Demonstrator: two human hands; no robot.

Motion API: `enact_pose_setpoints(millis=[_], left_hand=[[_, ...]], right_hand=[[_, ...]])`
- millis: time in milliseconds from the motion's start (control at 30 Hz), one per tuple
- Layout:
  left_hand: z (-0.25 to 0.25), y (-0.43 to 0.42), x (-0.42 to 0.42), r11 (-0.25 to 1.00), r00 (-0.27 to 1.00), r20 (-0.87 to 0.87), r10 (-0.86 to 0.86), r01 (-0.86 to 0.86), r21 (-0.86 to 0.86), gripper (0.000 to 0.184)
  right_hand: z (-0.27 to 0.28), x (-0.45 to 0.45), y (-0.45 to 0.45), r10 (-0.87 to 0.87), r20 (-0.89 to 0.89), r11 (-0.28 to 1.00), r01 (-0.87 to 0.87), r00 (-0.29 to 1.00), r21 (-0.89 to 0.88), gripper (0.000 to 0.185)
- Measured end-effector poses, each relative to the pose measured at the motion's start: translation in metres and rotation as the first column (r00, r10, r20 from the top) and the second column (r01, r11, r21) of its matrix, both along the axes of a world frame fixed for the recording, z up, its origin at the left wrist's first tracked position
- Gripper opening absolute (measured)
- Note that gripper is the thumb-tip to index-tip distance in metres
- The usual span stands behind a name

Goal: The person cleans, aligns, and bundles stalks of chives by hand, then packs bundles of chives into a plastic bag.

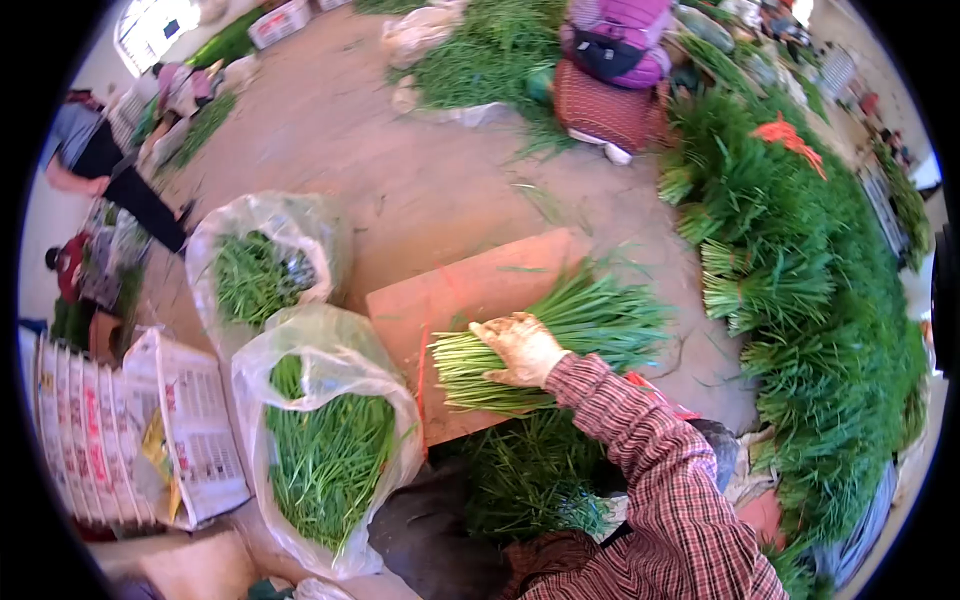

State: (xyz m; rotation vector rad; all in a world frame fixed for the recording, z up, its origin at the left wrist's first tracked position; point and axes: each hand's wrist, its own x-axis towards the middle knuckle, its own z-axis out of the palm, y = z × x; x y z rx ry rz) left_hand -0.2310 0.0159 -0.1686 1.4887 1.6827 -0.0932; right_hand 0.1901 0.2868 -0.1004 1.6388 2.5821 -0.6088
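My right hand, in a soiled pale glove, lies over a bunch of long green stalks, its fingers and thumb round the pale stem ends. The bunch rests on a reddish-brown board, stems to the left and leafy tips to the right. An orange string runs down the board's left part, beside the stem ends. My left hand is not in view. Below the board, more loose greens lie near my lap.
Two clear plastic bags hold greens at the left, beside a white crate. A long heap of green bunches lines the right. A person in purple sits at the top; another person stands at the upper left.
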Motion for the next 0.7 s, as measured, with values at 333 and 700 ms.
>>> enact_pose_setpoints(millis=[333, 700], left_hand=[[0.006, 0.037, 0.014, 0.999, 0.999, 0.014, -0.033, 0.033, 0.012, 0.035], [0.015, -0.143, -0.034, 0.979, 0.976, 0.153, 0.158, -0.134, -0.153, 0.036]], right_hand=[[0.02, -0.002, -0.005, -0.014, 0.076, 1.0, 0.015, 0.997, -0.006, 0.102], [0.027, -0.011, -0.016, -0.018, 0.102, 0.986, 0.0, 0.995, 0.166, 0.093]])
